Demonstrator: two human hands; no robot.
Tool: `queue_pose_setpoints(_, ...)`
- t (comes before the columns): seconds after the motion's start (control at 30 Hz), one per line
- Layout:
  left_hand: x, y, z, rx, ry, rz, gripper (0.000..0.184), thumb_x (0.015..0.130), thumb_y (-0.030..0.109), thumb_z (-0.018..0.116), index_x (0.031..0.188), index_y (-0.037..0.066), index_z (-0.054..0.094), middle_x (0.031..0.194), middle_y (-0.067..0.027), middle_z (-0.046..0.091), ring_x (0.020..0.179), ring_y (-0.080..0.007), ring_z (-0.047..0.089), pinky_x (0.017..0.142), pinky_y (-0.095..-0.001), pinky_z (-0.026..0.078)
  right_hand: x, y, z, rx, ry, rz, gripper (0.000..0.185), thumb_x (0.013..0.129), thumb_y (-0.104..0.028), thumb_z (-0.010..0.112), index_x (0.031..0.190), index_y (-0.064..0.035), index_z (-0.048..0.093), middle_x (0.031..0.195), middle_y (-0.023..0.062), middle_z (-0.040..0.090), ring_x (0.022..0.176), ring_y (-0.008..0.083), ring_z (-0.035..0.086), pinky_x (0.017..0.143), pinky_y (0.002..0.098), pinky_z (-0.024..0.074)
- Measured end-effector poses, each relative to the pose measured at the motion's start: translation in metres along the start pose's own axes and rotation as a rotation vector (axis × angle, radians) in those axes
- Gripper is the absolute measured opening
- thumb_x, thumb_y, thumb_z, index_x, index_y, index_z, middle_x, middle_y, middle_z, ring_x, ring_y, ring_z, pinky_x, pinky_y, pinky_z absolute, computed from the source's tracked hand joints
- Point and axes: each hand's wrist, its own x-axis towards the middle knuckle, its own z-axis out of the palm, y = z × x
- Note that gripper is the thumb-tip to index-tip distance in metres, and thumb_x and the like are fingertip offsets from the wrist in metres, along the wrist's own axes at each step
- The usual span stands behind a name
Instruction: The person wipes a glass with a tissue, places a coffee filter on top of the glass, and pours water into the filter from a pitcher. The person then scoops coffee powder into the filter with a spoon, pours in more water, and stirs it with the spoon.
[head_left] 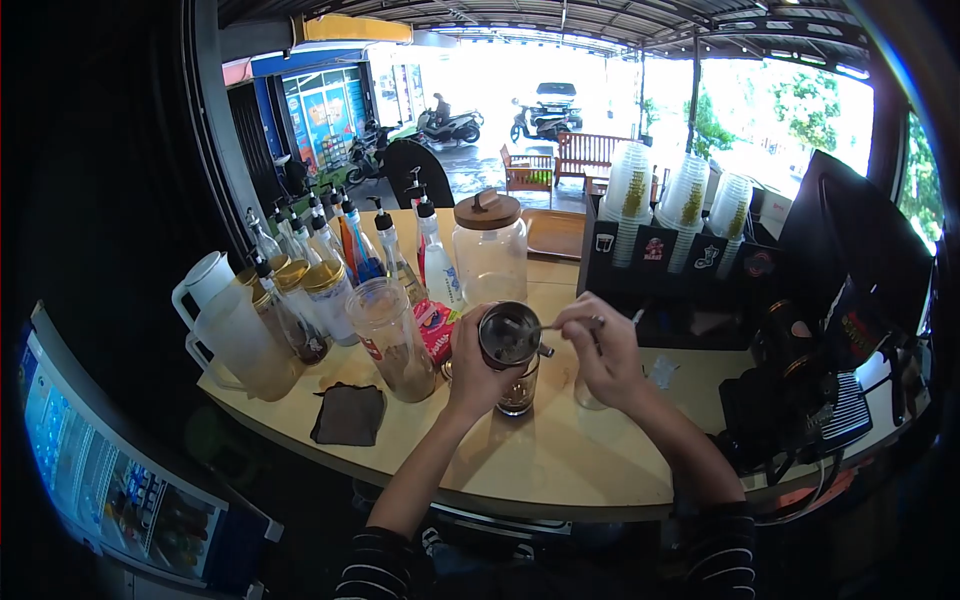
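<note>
In the middle of the head view my left hand [478, 362] is wrapped round a metal cup [510, 335], tipped so that its inside faces me. My right hand [607, 352] pinches a thin metal spoon [551, 327], whose far end reaches to the cup's mouth. Below the cup stands a glass mug [517, 397] with something dark in it, partly hidden by my left hand. A clear object [587, 392] shows in part under my right hand. Just left of my left hand are a red packet [434, 330] and a tall clear plastic jar [392, 345].
Pitchers [240, 335], gold-lidded jars [325, 290] and several pump bottles [385, 240] crowd the counter's left. A wood-lidded glass jar [490, 250] stands behind my hands. To the right are a black holder with stacked plastic cups [630, 195] and black equipment [770, 400]. A dark cloth [350, 413] lies front left.
</note>
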Motion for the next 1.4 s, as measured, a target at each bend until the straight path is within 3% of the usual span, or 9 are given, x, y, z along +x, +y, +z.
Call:
queue_pose_setpoints(0.2,0.001,0.004,0.003,-0.060,0.018,-0.099,0.077,0.060,0.016,0.085,0.121,0.004,0.040,0.113,-0.0113,0.055,0.105,-0.0217,0.057,0.092,-0.0330,0.045,0.036,0.010,0.005,-0.105,0.109,-0.204,0.006,0.089,-0.003,0.051,0.087,0.0021,0.053,0.079,0.0134,0.054,0.070,0.0289,0.056,0.066,0.0344,0.0440)
queue_pose_setpoints(0.27,0.002,0.002,0.004,-0.081,0.013,-0.108,0.078,0.059,0.016,0.085,0.121,0.004,0.040,0.113,-0.0114,0.056,0.105,-0.0216,0.057,0.092,-0.0329,0.045,0.044,0.012,0.008,0.000,-0.096,0.127,0.008,0.089,-0.005,0.050,0.087,0.0029,0.052,0.081,0.0148,0.054,0.075,0.0313,0.057,0.068,0.0370,0.0438)
queue_pose_setpoints(0.4,0.003,-0.002,0.008,-0.084,0.014,-0.115,0.080,0.059,0.018,0.086,0.123,0.003,0.039,0.114,-0.0119,0.055,0.106,-0.0220,0.057,0.093,-0.0335,0.045,0.056,0.040,0.022,-0.173,-0.197,0.017,0.012,0.087,-0.009,0.053,0.087,0.0031,0.055,0.083,0.0167,0.055,0.078,0.0335,0.059,0.069,0.0408,0.0452)
queue_pose_setpoints(0.43,0.003,-0.001,0.007,-0.085,0.014,-0.115,0.080,0.059,0.018,0.086,0.123,0.003,0.039,0.114,-0.0119,0.055,0.106,-0.0220,0.057,0.093,-0.0335,0.045,0.055,0.045,0.026,-0.287,-0.247,0.050,0.013,0.085,-0.010,0.056,0.085,0.0027,0.057,0.082,0.0165,0.057,0.078,0.0349,0.059,0.070,0.0413,0.0461)
queue_pose_setpoints(0.5,0.003,0.001,0.006,-0.154,-0.022,-0.163,0.080,0.059,0.020,0.083,0.124,0.006,0.039,0.116,-0.0134,0.050,0.113,-0.0322,0.046,0.097,-0.0442,0.036,0.054,0.048,0.028,-0.403,-0.298,0.083,0.014,0.084,-0.012,0.059,0.084,0.0023,0.060,0.082,0.0163,0.058,0.078,0.0363,0.059,0.071,0.0418,0.0470)
queue_pose_setpoints(0.57,0.004,0.004,0.005,-0.150,-0.030,-0.174,0.080,0.059,0.020,0.083,0.124,0.006,0.039,0.116,-0.0135,0.050,0.113,-0.0324,0.046,0.097,-0.0442,0.036,0.056,0.040,0.029,-0.601,-0.496,0.193,0.019,0.078,-0.017,0.066,0.082,0.0007,0.065,0.086,0.0168,0.059,0.084,0.0345,0.062,0.074,0.0427,0.0494)
queue_pose_setpoints(0.67,0.004,0.001,0.007,-0.148,-0.035,-0.182,0.080,0.058,0.019,0.083,0.124,0.006,0.039,0.116,-0.0134,0.049,0.112,-0.0327,0.046,0.097,-0.0444,0.036,0.054,0.046,0.034,-0.687,-0.540,0.202,0.020,0.076,-0.018,0.068,0.080,0.0015,0.066,0.088,0.0169,0.060,0.084,0.0351,0.063,0.075,0.0422,0.0501)
queue_pose_setpoints(1.2,0.006,0.002,0.007,-0.199,-0.021,-0.165,0.080,0.057,0.014,0.083,0.123,0.006,0.040,0.115,-0.0124,0.050,0.111,-0.0322,0.047,0.097,-0.0436,0.035,0.037,0.053,0.033,-0.571,-0.462,0.090,0.012,0.073,-0.009,0.060,0.077,0.0020,0.063,0.085,0.0163,0.056,0.079,0.0340,0.060,0.074,0.0429,0.0482)
queue_pose_setpoints(1.4,0.005,0.004,0.007,-0.210,-0.026,-0.175,0.080,0.057,0.014,0.083,0.124,0.006,0.039,0.115,-0.0124,0.049,0.112,-0.0324,0.046,0.097,-0.0435,0.035,0.040,0.043,0.027,-0.468,-0.419,0.116,0.016,0.084,-0.013,0.059,0.085,0.0033,0.060,0.084,0.0160,0.054,0.081,0.0347,0.059,0.074,0.0429,0.0462)
